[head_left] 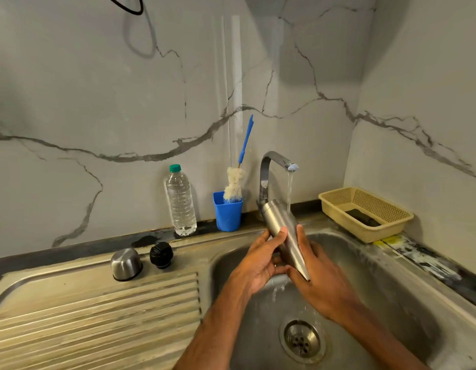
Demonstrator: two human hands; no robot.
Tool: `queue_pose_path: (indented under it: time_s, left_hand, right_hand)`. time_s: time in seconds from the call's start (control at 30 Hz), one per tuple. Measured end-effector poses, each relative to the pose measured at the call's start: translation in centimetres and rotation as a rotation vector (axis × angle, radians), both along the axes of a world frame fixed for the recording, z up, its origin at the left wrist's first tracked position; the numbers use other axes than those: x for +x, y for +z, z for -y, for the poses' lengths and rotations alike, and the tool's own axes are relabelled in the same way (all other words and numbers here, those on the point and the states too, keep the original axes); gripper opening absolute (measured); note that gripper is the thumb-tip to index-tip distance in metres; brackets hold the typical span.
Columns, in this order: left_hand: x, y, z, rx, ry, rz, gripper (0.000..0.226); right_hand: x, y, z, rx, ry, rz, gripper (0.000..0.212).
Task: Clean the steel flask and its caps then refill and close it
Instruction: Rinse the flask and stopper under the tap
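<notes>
Steel flask [283, 236] held over the sink [391, 276] basin, under the running tap [274, 166]. Its long axis is tilted, far end up toward the tap base, near end down toward the person. Can't tell which end is the mouth. Water stream [289, 190] hits its upper right side. Left grip [258, 260] is wrapped round the mid-body from the left with the thumb on top; right grip [314, 265] clasps the lower part from the right. Both are closed on the flask and equally near it. Steel cap [126, 263] and black cap [161, 255] sit side by side on the drainboard [98, 316], near its back edge and well left of the hands; left grip is nearer them. Water bottle [180, 201] and blue cup [227, 212] with brush [234, 185] stand at the counter's back edge, basket [335, 206] at the back right corner. No readable brand or writing anywhere
</notes>
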State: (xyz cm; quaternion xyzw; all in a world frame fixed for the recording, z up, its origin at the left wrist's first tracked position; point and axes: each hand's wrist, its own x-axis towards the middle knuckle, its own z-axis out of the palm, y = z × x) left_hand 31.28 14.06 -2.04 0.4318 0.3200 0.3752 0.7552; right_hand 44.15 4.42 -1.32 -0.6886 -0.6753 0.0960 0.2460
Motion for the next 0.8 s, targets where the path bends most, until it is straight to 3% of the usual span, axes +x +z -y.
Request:
queue_pose_path:
  time_s: [0.13,0.3,0.37,0.5,0.57,0.67,0.8]
  left_hand:
    - [-0.2,-0.5,0.0,-0.004,0.005,0.009,0.053]
    - [-0.3,-0.9,0.1,0.048,-0.047,0.031,0.058]
    - [-0.1,-1.1,0.0,0.055,-0.081,0.054,0.056]
    - [-0.1,-1.2,-0.3,0.010,-0.056,0.125,0.057]
    - [-0.2,-1.2,-0.3,0.004,-0.028,0.144,0.058]
    - [-0.6,-1.4,-0.6,-0.013,0.026,0.181,0.058]
    - [-0.9,-1.5,-0.7,-0.027,0.089,0.176,0.065]
  right_hand:
    - [-1.0,0.7,0.3,-0.043,0.085,0.052,0.072]
    - [-0.7,2.0,-5.0,0.005,0.152,0.058,0.067]
    - [-0.3,2.9,-7.2,0.043,0.138,-0.078,0.064]
    - [0.9,2.8,-9.4,0.102,0.123,-0.562,0.068]
    - [1.1,1.6,-8.9,0.067,0.135,-0.628,0.067]
    - [0.6,0.0,-5.7,-0.020,0.102,-0.522,0.065]
    - [-0.2,-1.5,-0.9,0.028,0.214,-0.169,0.071]
